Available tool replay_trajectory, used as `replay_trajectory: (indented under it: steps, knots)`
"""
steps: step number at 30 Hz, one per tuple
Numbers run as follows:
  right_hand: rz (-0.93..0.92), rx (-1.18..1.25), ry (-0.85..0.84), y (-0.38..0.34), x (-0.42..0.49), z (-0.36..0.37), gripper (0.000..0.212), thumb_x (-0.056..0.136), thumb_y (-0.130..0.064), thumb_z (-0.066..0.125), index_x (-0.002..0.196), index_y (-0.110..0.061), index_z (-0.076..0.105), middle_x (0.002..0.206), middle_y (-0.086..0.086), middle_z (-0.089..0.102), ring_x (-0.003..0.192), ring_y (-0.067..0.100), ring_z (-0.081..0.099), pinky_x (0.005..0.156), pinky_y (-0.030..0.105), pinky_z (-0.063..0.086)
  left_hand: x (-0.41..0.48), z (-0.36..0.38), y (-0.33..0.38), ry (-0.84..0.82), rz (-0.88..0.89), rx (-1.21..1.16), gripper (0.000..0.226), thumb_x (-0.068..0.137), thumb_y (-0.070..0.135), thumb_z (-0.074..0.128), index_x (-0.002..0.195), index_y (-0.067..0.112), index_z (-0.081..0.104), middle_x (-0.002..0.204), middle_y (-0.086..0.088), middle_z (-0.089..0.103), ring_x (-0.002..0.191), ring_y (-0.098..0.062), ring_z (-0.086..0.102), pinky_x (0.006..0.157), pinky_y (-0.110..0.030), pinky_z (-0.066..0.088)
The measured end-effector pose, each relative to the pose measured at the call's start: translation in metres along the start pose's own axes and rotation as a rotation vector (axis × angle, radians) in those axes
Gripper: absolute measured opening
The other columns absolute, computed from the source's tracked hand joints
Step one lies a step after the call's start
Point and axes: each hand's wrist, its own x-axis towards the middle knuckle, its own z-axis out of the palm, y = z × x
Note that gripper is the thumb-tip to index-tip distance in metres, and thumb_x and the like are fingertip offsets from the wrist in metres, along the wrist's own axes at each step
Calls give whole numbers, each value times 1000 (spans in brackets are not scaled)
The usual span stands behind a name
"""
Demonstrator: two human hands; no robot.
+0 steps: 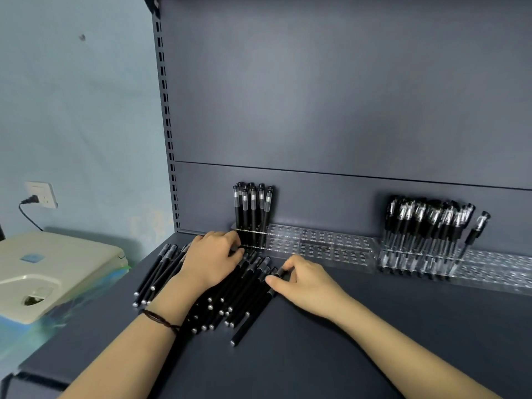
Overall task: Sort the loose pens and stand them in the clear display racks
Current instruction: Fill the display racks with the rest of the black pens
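head view: loose pens (230, 300) lay piled on shelf (288, 370), just in front of left clear rack (316, 247). left hand (211, 262) rested on the pile, fingers (234, 244) curled down at its far end; couldn't tell if gripping. right hand (306, 283) pinched one pen (279, 272) at pile's right edge, thumb and index.

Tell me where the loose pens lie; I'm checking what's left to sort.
Head view, left of centre: the loose pens lie piled on the dark shelf, just before the left clear rack, partly under the left hand.
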Motion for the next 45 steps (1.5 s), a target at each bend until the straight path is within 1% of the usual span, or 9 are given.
replay_trajectory:
  steps: [5, 9, 13, 17, 22, 27, 33, 40, 45]
  knots:
    - [128, -82, 18, -27, 6, 12, 100, 72, -82, 48, 142, -13, 32, 145, 3, 40, 133, 24, 39, 99, 40, 42, 0, 0, -6, -53, -24, -86, 27, 98, 39, 47, 109, 19, 62, 104, -1, 68, 105, -25, 58, 87, -37, 45]
    - [148, -247, 11, -39, 10, 27, 110, 69, -86, 46, 147, -12, 23, 152, 6, 28, 137, 28, 27, 104, 44, 34, 0, -2, -11, -34, -5, -155, 24, 97, 38, 49, 107, 20, 63, 101, 2, 68, 100, -22, 59, 84, -36, 45]
    - [181, -38, -38, -27, 18, 17, 112, 66, -68, 71, 149, -16, 18, 153, 4, 28, 139, 25, 30, 108, 42, 37, 2, 0, -7, -6, 49, -159, 24, 96, 40, 49, 106, 23, 62, 98, 6, 67, 98, -17, 59, 83, -33, 43]
    - [223, 97, -52, -17, 21, 2, 107, 66, -48, 83, 147, -17, 20, 148, 4, 35, 130, 21, 43, 103, 36, 43, 3, 4, -8, 1, 120, -91, 31, 96, 47, 46, 114, 26, 61, 106, 9, 68, 106, -15, 57, 94, -35, 39]
    - [328, -141, -75, -15, 16, -15, 104, 64, -67, 75, 143, -11, 34, 145, 3, 40, 129, 21, 46, 100, 37, 46, 6, 5, -4, -1, 185, -2, 34, 97, 47, 44, 119, 25, 59, 115, 6, 65, 113, -19, 54, 94, -35, 35]
    - [337, -191, -116, -4, 9, -27, 54, 65, -66, 75, 80, -19, 51, 93, -7, 54, 80, 12, 53, 65, 28, 42, 6, 4, 0, 72, 217, -34, 30, 97, 44, 44, 112, 25, 62, 110, 7, 66, 111, -19, 55, 92, -34, 35]
    - [285, -87, -114, -4, 8, -27, 71, 73, -44, 80, 128, -8, 54, 128, 3, 58, 113, 18, 57, 93, 26, 47, 5, 0, 7, 79, 232, -77, 27, 98, 43, 43, 109, 26, 62, 108, 9, 66, 108, -15, 54, 91, -32, 36]
    - [251, -2, -161, -2, 9, -21, 33, 73, -34, 82, 86, -18, 56, 85, -7, 60, 86, 13, 59, 69, 24, 45, -3, 0, 14, 64, 239, -145, 23, 97, 38, 46, 104, 25, 63, 100, 10, 66, 104, -14, 54, 90, -29, 34]
    - [226, 49, -173, 5, 10, -21, 40, 79, -36, 77, 109, -16, 60, 108, -2, 65, 102, 15, 61, 93, 30, 48, -3, -1, 18, 102, 190, -206, 21, 97, 36, 47, 102, 25, 64, 98, 11, 66, 103, -13, 53, 89, -29, 34]
